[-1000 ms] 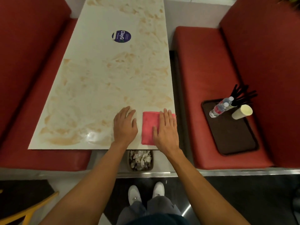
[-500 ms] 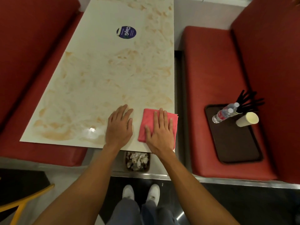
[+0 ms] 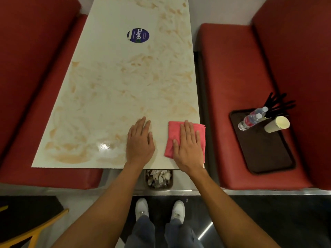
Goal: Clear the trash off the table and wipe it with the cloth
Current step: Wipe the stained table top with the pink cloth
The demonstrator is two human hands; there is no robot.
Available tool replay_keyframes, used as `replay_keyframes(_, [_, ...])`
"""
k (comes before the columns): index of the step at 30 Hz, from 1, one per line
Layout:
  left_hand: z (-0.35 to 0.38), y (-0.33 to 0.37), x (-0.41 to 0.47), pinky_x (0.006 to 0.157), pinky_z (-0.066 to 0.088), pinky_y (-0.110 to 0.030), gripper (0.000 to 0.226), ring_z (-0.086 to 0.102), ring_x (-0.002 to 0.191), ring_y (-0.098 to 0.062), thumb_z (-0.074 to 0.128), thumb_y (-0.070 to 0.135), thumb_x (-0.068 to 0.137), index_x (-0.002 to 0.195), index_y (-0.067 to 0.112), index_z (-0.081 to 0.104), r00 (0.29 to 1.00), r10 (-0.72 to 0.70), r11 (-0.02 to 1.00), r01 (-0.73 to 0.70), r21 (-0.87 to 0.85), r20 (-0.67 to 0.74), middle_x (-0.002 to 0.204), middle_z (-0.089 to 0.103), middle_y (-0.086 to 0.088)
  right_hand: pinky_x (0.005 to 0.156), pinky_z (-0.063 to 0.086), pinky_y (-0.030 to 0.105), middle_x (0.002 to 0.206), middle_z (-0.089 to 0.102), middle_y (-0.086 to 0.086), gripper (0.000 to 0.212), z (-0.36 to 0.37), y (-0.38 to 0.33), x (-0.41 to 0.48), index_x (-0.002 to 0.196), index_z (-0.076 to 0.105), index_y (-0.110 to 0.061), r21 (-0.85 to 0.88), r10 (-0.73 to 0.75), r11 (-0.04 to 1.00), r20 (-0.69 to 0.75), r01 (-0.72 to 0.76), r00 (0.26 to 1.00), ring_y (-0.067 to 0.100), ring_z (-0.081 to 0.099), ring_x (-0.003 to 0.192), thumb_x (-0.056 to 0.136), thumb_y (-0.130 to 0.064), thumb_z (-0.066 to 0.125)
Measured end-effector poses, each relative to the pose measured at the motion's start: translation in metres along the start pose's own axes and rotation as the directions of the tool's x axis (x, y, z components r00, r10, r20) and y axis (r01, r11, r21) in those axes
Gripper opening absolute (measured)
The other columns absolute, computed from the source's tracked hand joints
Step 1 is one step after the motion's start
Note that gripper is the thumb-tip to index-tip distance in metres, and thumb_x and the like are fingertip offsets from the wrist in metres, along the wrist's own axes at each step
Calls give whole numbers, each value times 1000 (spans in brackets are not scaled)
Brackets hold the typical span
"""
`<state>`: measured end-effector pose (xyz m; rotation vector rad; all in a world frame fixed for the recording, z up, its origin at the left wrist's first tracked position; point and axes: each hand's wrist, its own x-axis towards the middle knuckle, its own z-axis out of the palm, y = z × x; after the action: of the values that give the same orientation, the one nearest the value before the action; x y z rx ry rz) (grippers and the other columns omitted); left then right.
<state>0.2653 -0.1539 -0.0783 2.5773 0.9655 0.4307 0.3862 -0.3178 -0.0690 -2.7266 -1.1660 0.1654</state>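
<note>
Little has moved: the right hand (image 3: 188,145) still lies flat, fingers straight, on the pink cloth (image 3: 174,133). The left hand (image 3: 140,142) is spread flat just beside it on the table (image 3: 116,86). Trash seems cleared and wiping is beginning. Next, push the cloth forward across the smears ahead.

A single wide-angle head camera looks steeply down from above the near short end of the table (image 3: 114,97), facing along its length, close over it; the person's white shoes (image 3: 141,206) show at the bottom.
</note>
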Motion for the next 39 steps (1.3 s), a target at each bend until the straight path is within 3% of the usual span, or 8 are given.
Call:
replay_keyframes(5, [-4, -11, 15, 121, 31, -51, 53, 36, 152, -27, 42, 28, 102, 152, 12, 51, 998, 65, 995, -66, 71, 13, 163, 43, -8, 130, -4, 55, 175, -9, 12, 72, 1, -26, 47, 168, 3, -24, -5, 246, 969, 22, -246, 969, 28, -15, 161, 107, -60, 14])
replay_keyframes(11, [-10, -36, 31, 124, 27, -52, 52, 34, 154, -26, 41, 30, 105, 153, 13, 51, 991, 134, 988, -135, 81, 13, 165, 40, -7, 131, 4, 51, 176, -10, 2, 68, -2, -21, 11, 168, -1, -20, -8, -29, 1000, 46, 30, 999, 18, -15, 161, 109, -51, 8])
replay_keyframes(15, [-11, -41, 29, 128, 20, -50, 54, 25, 158, -21, 38, 32, 108, 159, 17, 42, 988, 151, 984, -154, 85, 41, 170, 32, -3, 131, 9, 51, 176, -2, 7, 68, -2, -20, 15, 168, 6, -12, -50, 172, 984, -13, -172, 985, 22, -5, 163, 108, -43, 9])
replay_keyframes(19, [-10, -41, 30, 128, 19, -49, 53, 25, 158, -20, 40, 30, 107, 158, 18, 43, 990, 139, 987, -141, 72, 39, 169, 33, -2, 131, 0, 52, 176, -8, 9, 70, 1, -43, 54, 168, -2, -12, 11, 348, 937, -14, -348, 937, 25, -12, 162, 107, -46, 6])
replay_keyframes(26, [-11, -40, 32, 128, 19, -49, 53, 26, 158, -20, 41, 30, 106, 157, 19, 45, 990, 134, 989, -136, 61, 32, 169, 34, -2, 132, 4, 45, 176, -5, 0, 65, -7, -22, 14, 169, 4, -18, -4, -102, 995, 41, 103, 994, 15, -11, 162, 110, -45, 14])
replay_keyframes(31, [-13, -39, 31, 129, 18, -47, 52, 25, 158, -18, 42, 30, 106, 157, 19, 45, 992, 119, 991, -121, 63, 36, 169, 34, -1, 131, 4, 49, 176, 0, 7, 67, -3, -23, 43, 168, 7, -12, -13, 274, 961, -42, -275, 961, 21, -5, 163, 108, -42, 14])
replay_keyframes(33, [-14, -38, 31, 128, 19, -47, 52, 25, 158, -18, 43, 30, 106, 157, 19, 45, 993, 115, 991, -117, 66, 33, 169, 34, -1, 131, -2, 49, 176, -6, 8, 68, -3, -37, 60, 168, 2, -13, 23, 314, 949, -14, -313, 949, 23, -11, 162, 108, -42, 11])
replay_keyframes(39, [-16, -35, 31, 129, 18, -45, 52, 25, 158, -17, 46, 28, 106, 157, 21, 45, 993, 111, 991, -113, 68, 28, 169, 34, 0, 132, 1, 46, 176, -11, -2, 64, -10, -13, 24, 169, 0, -21, 34, -147, 989, 88, 145, 985, 14, -16, 161, 111, -47, 12])
